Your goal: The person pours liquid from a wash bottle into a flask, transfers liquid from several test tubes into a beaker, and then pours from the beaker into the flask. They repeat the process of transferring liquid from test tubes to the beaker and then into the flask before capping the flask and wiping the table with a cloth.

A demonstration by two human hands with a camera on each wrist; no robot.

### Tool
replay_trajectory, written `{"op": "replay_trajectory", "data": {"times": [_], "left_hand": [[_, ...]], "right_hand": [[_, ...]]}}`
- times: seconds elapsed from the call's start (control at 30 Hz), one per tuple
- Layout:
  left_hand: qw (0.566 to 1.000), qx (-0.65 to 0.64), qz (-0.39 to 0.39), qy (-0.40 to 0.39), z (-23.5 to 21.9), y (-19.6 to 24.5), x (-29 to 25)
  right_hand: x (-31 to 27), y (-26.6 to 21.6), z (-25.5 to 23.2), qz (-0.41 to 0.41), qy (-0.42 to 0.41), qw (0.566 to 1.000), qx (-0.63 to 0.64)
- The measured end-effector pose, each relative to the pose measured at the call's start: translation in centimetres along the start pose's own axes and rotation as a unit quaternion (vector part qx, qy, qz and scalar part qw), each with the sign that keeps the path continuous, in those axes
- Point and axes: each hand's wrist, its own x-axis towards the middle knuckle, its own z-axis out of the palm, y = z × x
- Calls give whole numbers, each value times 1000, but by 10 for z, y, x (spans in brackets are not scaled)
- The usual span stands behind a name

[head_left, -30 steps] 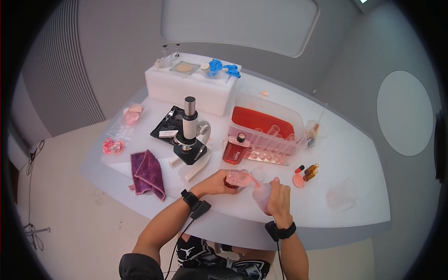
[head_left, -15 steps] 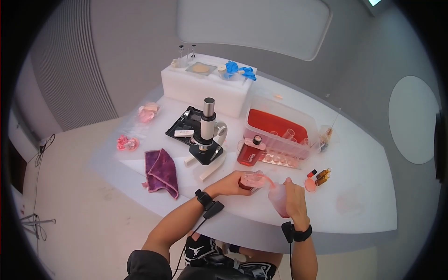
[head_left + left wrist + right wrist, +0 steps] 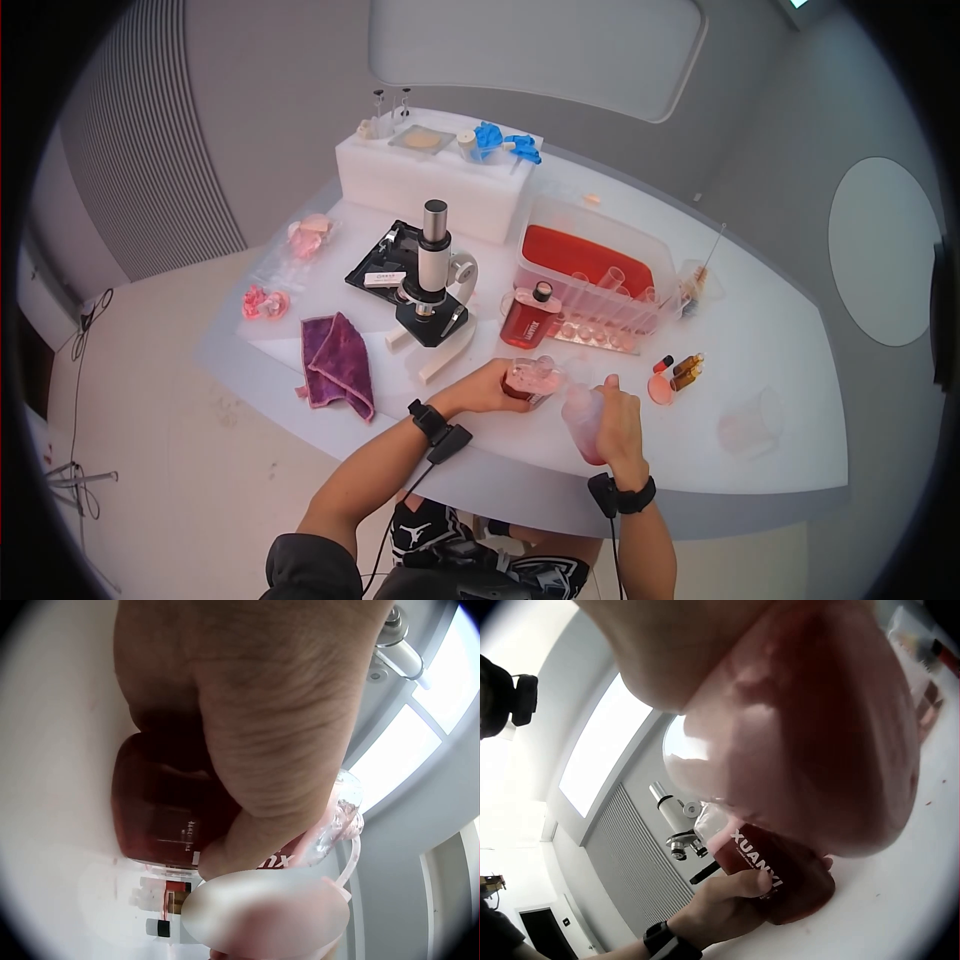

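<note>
Before grey walls stands a white table with grey edging.

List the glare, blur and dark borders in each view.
Head view: black rounded corners, clear plastic beaker fading into white table. Left wrist view: translucent plastic bottle blurred, white rectangular panels blown out. Right wrist view: white glare on that bottle.
</note>
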Motion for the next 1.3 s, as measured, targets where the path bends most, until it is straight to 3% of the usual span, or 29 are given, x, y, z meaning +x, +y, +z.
{"op": "replay_trajectory", "data": {"times": [0.07, 0.3, 0.5, 0.57, 0.8, 0.87, 1.0, 1.13, 1.23, 1.3], "left_hand": [[1000, 3, -2, -3, 0, -1, 0], [1000, -16, -2, 0, 1, -1, 0], [1000, -17, 4, 5, -3, -3, -1], [1000, -9, 17, 9, -7, 2, -3], [998, -37, -24, 46, 3, 20, -15], [998, -53, -37, 26, -3, 21, -12], [998, -21, -45, 47, 7, 25, -18], [997, -19, -27, 70, 15, 26, -22], [991, -53, -14, 122, 20, 24, -30], [977, 22, 53, 205, 25, 28, -40]], "right_hand": [[-2, 19, 14, -103, 92, 983, -119], [-5, 40, 29, -237, 216, 913, -252], [-4, 22, 18, -205, 177, 931, -243], [0, 5, 5, -32, 23, 998, -41], [-10, -33, -9, -137, 20, 990, -5], [-13, -55, -21, 18, -85, 995, 45], [-26, -41, -7, -11, -89, 990, 109], [-30, -33, 8, 27, -62, 983, 169], [-37, -39, 11, 34, -48, 978, 201], [-41, -39, 12, 35, -44, 974, 218]]}}
